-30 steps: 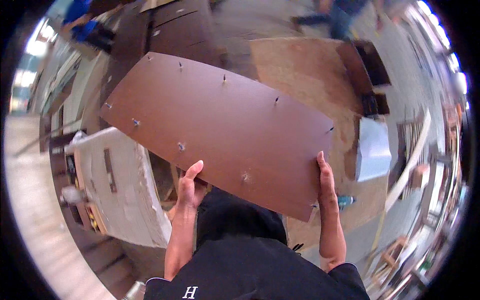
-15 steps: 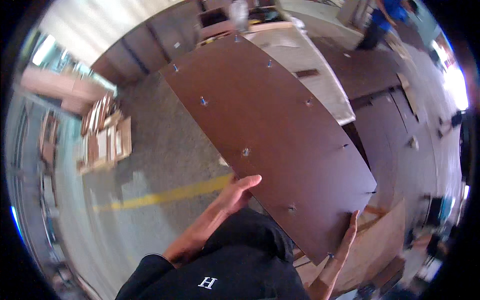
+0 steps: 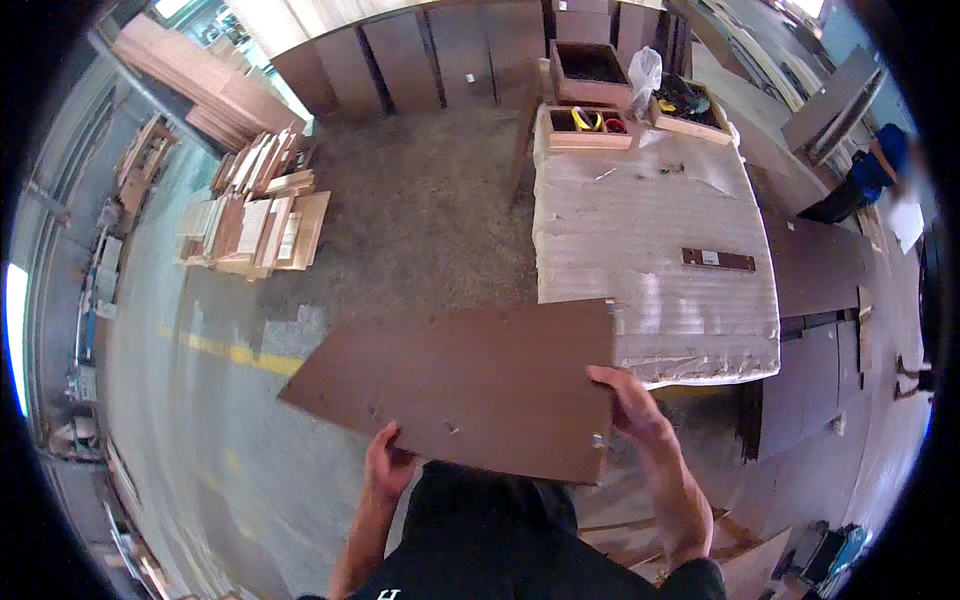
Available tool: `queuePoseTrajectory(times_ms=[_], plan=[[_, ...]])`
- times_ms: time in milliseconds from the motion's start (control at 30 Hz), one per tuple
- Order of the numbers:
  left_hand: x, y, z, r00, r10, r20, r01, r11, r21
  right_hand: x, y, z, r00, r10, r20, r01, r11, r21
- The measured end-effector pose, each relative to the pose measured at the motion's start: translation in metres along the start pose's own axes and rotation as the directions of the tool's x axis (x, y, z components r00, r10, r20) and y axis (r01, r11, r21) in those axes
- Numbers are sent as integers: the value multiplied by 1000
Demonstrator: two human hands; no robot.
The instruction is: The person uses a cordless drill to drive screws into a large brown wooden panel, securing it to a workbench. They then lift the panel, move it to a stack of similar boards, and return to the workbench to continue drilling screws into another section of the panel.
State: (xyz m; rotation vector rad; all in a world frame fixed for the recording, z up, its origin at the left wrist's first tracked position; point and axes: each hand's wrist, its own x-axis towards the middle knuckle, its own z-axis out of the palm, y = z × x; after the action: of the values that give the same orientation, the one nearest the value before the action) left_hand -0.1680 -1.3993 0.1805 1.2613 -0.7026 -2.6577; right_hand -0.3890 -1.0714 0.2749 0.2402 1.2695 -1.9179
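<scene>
The long dark-brown panel [image 3: 470, 385] hangs in the air in front of the person, held roughly flat with a slight tilt, its far right corner close over the near left corner of the wrapped table [image 3: 655, 260]. It looks like a laminated board: stiff, flat, with a smooth face that is probably slippery, and small metal fittings and drilled holes along its near edge. Judging by its span, it is likely moderately heavy and awkward rather than fragile, though its corners and edges would chip if knocked against the table. The left hand [image 3: 385, 468] grips the near long edge left of the middle, fingers curled over the edge. The right hand [image 3: 630, 405] clasps the right short end near the near corner, the fingers wrapped around the edge, so both hands are closed on the board. A grip on two edges well apart, as here, seems the sound way to keep such a board from swinging. The table is covered in pale corrugated wrapping and carries a small brown strip [image 3: 718, 260] toward its right side and open wooden boxes [image 3: 590, 125] of tools at its far end. On the floor to the far left lies a pile of light offcuts [image 3: 255, 225], and dark panels [image 3: 440, 60] lean along the far wall. Another person in blue [image 3: 880, 165] stands at the far right.
</scene>
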Motion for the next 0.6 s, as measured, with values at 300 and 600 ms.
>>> queuePoseTrajectory(times_ms=[300,600], plan=[[79,83,-135,986,-47,-160,-11,940,-340,221,57,128,944,328,-27,-328,933,-147],[203,234,-106,988,-131,-84,84,903,-422,329,-4,271,948,268,-174,-308,909,-281]])
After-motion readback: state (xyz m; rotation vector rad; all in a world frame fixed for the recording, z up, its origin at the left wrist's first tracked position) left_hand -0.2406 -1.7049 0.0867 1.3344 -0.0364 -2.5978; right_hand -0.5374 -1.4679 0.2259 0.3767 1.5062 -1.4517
